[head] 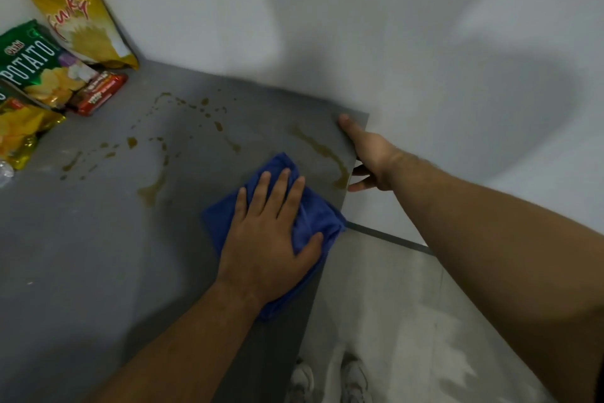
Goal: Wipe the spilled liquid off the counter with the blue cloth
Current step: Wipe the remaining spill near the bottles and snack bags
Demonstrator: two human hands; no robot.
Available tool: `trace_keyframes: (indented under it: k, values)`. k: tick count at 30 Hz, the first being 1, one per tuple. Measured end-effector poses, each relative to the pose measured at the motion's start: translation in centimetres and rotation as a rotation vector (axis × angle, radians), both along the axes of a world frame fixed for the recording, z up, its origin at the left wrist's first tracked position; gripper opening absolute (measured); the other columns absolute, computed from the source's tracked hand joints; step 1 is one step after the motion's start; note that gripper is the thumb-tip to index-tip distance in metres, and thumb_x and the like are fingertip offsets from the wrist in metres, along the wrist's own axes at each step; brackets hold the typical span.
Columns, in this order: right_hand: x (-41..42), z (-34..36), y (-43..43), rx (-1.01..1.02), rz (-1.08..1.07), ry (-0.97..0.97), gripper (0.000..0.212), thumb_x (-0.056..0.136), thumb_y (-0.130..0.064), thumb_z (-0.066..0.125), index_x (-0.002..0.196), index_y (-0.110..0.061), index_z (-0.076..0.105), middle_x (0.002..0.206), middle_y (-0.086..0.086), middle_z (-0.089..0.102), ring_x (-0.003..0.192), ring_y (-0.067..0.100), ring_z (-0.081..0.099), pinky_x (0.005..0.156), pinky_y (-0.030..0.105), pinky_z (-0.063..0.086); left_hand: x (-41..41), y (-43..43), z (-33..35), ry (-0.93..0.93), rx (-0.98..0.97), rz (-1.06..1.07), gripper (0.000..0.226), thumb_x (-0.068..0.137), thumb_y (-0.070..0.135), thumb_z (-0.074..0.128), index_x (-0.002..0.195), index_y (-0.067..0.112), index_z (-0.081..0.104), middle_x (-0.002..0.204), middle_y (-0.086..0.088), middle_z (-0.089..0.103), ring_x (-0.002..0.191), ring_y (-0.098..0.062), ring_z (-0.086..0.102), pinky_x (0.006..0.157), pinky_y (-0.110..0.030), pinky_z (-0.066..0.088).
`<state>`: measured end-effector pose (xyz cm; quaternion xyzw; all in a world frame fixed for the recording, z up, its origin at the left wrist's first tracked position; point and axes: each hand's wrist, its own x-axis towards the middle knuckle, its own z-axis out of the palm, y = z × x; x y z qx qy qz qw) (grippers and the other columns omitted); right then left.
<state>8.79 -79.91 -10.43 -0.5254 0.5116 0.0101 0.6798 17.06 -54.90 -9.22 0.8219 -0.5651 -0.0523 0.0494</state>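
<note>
A blue cloth (313,216) lies bunched on the grey counter (98,255) close to its right edge. My left hand (271,229) presses flat on the cloth, fingers spread, thumb over its right side. Brown spilled liquid (153,188) streaks and spots the counter beyond the cloth, with a long streak (322,149) near the right edge and small drops (202,105) further back. My right hand (367,154) grips the counter's right edge, thumb on top, fingers curled under.
Snack bags stand at the far left against the white wall: a yellow chip bag (85,23), a green potato chip bag (36,59), a red wrapper (101,94), a gold bag (19,131). Pale floor and white shoes (330,379) lie right of the counter.
</note>
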Motion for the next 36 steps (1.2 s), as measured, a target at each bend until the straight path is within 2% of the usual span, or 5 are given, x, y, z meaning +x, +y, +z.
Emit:
trace_keyframes:
  k: [6, 17, 23, 26, 36]
  values:
    - [-0.1, 0.4, -0.3, -0.028, 0.039, 0.039, 0.096, 0.066, -0.101, 0.050, 0.133, -0.033, 0.061, 0.127, -0.003, 0.065, 0.110, 0.029, 0.065, 0.082, 0.051, 0.062, 2.2, -5.1, 0.7, 0.040, -0.020, 0.111, 0.096, 0.089, 0.074, 0.028, 0.162, 0.015, 0.015, 0.174, -0.004, 0.007, 0.161, -0.028, 0.002, 0.130, -0.054, 0.003]
    - [0.1, 0.5, -0.7, -0.029, 0.078, 0.087, 0.108, 0.059, -0.105, 0.047, 0.138, -0.033, 0.060, 0.136, -0.002, 0.063, 0.107, 0.028, 0.067, 0.081, 0.050, 0.060, 0.3, -5.1, -0.4, 0.014, -0.025, -0.030, 0.072, 0.096, 0.057, 0.022, 0.162, 0.029, 0.018, 0.174, -0.001, 0.010, 0.161, -0.027, 0.005, 0.128, -0.059, 0.012]
    - [0.3, 0.3, -0.9, -0.036, 0.055, 0.097, 0.114, 0.061, -0.104, 0.046, 0.149, -0.032, 0.048, 0.127, -0.003, 0.054, 0.093, 0.025, 0.066, 0.067, 0.042, 0.060, -1.0, -9.9, 0.2, -0.022, 0.056, 0.139, 0.102, 0.085, 0.086, 0.022, 0.164, 0.023, 0.004, 0.174, -0.008, 0.000, 0.160, -0.037, 0.000, 0.124, -0.067, 0.005]
    - [0.3, 0.0, -1.0, -0.038, 0.059, 0.098, 0.116, 0.062, -0.104, 0.046, 0.151, -0.030, 0.047, 0.127, 0.001, 0.055, 0.099, 0.027, 0.065, 0.077, 0.047, 0.061, -2.3, -11.1, -0.1, -0.015, 0.086, 0.208, 0.104, 0.087, 0.076, 0.041, 0.163, 0.020, -0.003, 0.173, -0.011, -0.009, 0.158, -0.041, -0.007, 0.123, -0.070, 0.004]
    - [0.1, 0.0, -1.0, -0.042, 0.098, 0.101, 0.094, 0.067, -0.103, 0.041, 0.110, -0.026, 0.074, 0.089, -0.001, 0.082, 0.100, 0.028, 0.074, 0.086, 0.047, 0.060, -1.2, -12.6, -0.3, -0.016, 0.061, 0.163, 0.100, 0.091, 0.076, 0.033, 0.163, 0.016, -0.002, 0.173, -0.011, -0.006, 0.159, -0.038, -0.005, 0.126, -0.064, 0.003]
